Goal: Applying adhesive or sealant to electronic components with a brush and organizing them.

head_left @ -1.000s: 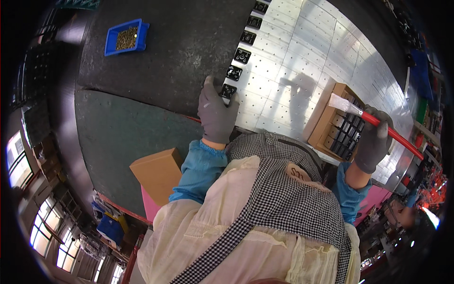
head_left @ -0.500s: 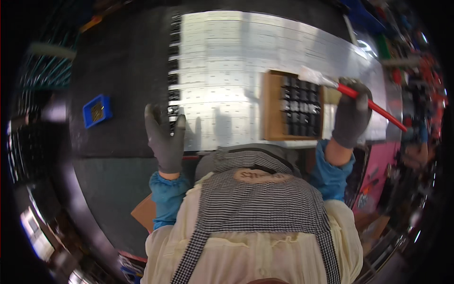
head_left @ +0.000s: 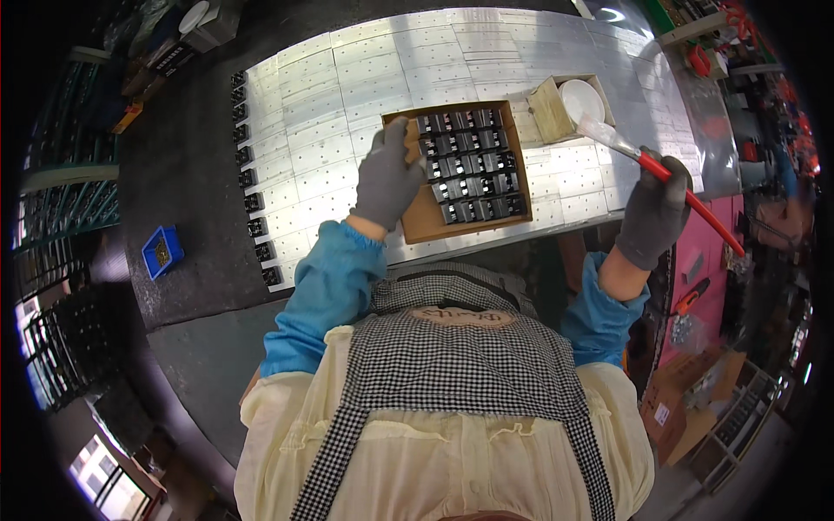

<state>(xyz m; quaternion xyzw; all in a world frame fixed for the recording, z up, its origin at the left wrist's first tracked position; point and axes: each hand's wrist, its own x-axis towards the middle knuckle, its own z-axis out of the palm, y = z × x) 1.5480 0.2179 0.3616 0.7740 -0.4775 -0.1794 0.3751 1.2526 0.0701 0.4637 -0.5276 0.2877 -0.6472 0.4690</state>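
Under my left hand, gloved in grey, is the left side of a shallow cardboard box. Its fingers and thumb are apart, beside rows of small black parts in the box; I see nothing between them. My right hand, also gloved, is closed round the red handle of a paintbrush. The pale bristles point left and overlap the near edge of a round white dish. That dish sits in a small open carton right of the box.
Pale metal strips with small holes cover much of the table. Several black parts line their left ends. A blue bin with small brass-coloured pieces stands on the dark tabletop. At right, a red-handled tool lies on a pink surface.
My left hand has moved right, from the line of black parts to the cardboard box. My right hand still grips the brush, its bristles now at the white dish. The whole view has shifted.
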